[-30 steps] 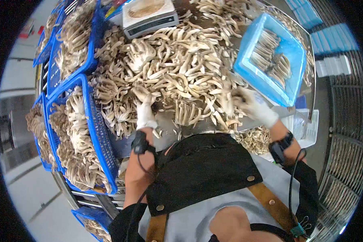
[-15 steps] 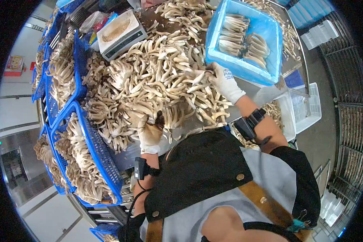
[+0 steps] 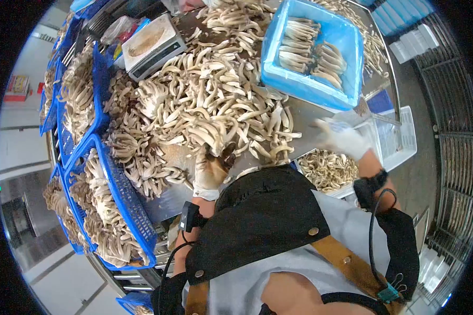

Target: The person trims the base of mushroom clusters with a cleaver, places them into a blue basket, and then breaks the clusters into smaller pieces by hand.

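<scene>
A big heap of loose, long-stemmed mushrooms (image 3: 226, 89) covers the metal table in front of me. At the near edge of this heap, my left hand (image 3: 209, 173), in a white glove stained dark at the fingers, is closed round a bunch of mushrooms (image 3: 207, 134). The caps and stems stick out beyond its fingers. My right hand (image 3: 344, 140), also gloved, is smeared by motion over the table's right edge. It is nearest a white bin (image 3: 370, 139) and a batch of small mushrooms (image 3: 328, 170) lying below the edge.
Beyond my right hand stands a blue-lined crate (image 3: 312, 89) with mushrooms laid in neat rows. A scale (image 3: 153, 47) sits at the back left. Blue baskets (image 3: 126, 197) full of mushroom clusters line the left side. Racks (image 3: 457, 152) stand along the right.
My right hand has left the heap beside the crate and swung right and towards me. My left hand has shifted slightly right, and the bunch now shows beyond its fingers.
</scene>
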